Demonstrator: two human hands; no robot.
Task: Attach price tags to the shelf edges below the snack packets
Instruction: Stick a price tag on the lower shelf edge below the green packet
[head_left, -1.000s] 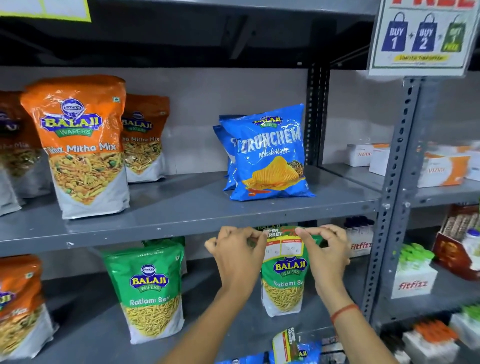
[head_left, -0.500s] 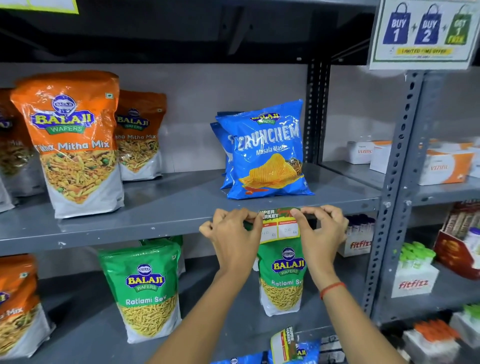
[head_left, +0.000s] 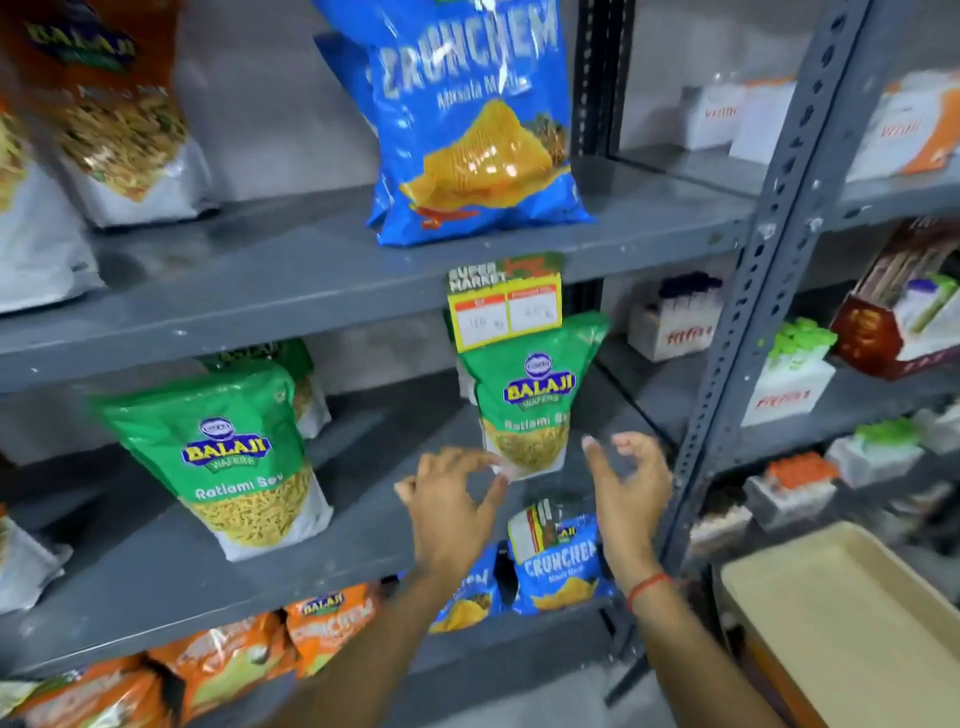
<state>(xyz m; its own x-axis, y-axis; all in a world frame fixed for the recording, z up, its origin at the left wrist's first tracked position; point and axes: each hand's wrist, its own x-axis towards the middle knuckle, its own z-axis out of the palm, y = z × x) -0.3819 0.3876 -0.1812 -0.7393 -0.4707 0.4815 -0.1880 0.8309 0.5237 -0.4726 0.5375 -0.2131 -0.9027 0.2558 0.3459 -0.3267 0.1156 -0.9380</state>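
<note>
The grey shelf (head_left: 311, 291) carries a blue Crunchem packet (head_left: 467, 119) near its front edge. A price tag (head_left: 505, 306) hangs from that front edge just below the packet, overlapping the top of a green Balaji packet (head_left: 530, 395) on the shelf beneath. Lower down, the left hand (head_left: 452, 509) and right hand (head_left: 626, 493) hover apart, fingers spread and loose, holding nothing.

A small grocery shop is showing itself here: grey slotted-steel shelves (head_left: 311, 291) are carrying rows of sealed snack packets, with a blue Crunchem packet (head_left: 467, 119) standing at upper centre and green Balaji packets (head_left: 234, 457) sitting below. A printed "Super Market" price tag (head_left: 505, 306) is hanging from the shelf edge at centre, and boxed goods (head_left: 789, 384) are filling the right-hand bay.
</note>
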